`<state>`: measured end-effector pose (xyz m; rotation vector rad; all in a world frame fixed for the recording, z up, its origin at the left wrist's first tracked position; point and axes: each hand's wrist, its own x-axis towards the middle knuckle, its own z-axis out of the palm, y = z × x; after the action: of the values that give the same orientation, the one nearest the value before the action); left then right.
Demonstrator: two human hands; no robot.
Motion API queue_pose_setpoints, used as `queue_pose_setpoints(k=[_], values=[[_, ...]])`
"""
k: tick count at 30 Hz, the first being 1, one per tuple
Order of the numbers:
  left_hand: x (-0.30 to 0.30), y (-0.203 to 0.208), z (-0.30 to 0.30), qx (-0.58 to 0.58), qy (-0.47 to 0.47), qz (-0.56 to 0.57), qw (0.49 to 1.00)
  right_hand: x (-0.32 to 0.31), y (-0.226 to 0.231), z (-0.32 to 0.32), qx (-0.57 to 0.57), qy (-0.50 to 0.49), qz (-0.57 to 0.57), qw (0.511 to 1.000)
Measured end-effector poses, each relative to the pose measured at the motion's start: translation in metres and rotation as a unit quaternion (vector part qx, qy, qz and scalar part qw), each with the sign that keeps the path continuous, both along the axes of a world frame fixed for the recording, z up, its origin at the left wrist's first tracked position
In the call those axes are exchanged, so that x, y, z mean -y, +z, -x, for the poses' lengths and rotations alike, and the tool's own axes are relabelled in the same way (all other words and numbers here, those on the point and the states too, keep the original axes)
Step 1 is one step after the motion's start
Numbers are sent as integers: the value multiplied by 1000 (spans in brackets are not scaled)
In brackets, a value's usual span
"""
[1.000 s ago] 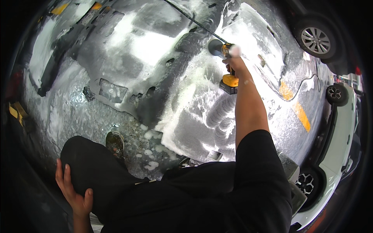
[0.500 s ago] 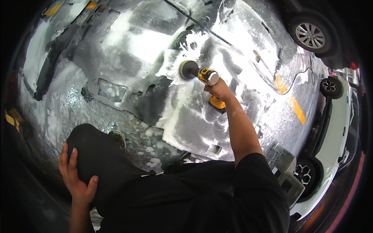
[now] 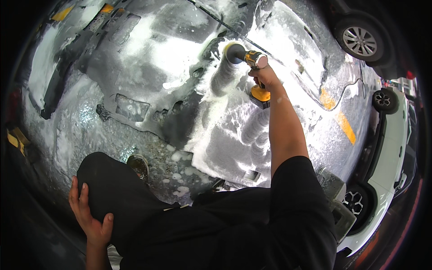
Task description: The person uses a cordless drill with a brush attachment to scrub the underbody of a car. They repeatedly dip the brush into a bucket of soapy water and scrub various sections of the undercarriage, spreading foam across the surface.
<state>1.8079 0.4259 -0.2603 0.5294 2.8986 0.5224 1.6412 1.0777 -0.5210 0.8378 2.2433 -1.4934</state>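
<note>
- White car (image 3: 390,168) along the right side, dark wheels (image 3: 354,203) showing
- Silver-spoked car wheel (image 3: 360,41), upper right
- Yellow floor stripe (image 3: 345,127) near the white car
- Grey box-shaped object (image 3: 332,185) beside its lower wheel
- Yellow block (image 3: 17,140), far left

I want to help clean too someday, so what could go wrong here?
The brush on the drill in the right hand is near a dark hose or cord, so it might bump or snag it. Suds could splash onto the drill's yellow battery, which is above the foamy mat. And the shoe is on wet, sudsy ground, so the person might slip.
</note>
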Motion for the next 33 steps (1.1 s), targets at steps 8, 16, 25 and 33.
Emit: queue_pose_setpoints(k=[8, 16, 25, 33], values=[[-5, -1, 12, 13, -6, -13, 1000, 28, 6, -15, 23, -6, 51, 998], [-10, -4, 27, 11, -38, -21, 999, 65, 11, -77, 48, 117, 63, 990], [-20, -1, 34, 23, -42, -33, 998, 119, 34, -113, 51, 258, -43, 964], [-125, -26, 81, 60, -212, 57, 974, 170, 46, -168, 84, 237, -36, 967]])
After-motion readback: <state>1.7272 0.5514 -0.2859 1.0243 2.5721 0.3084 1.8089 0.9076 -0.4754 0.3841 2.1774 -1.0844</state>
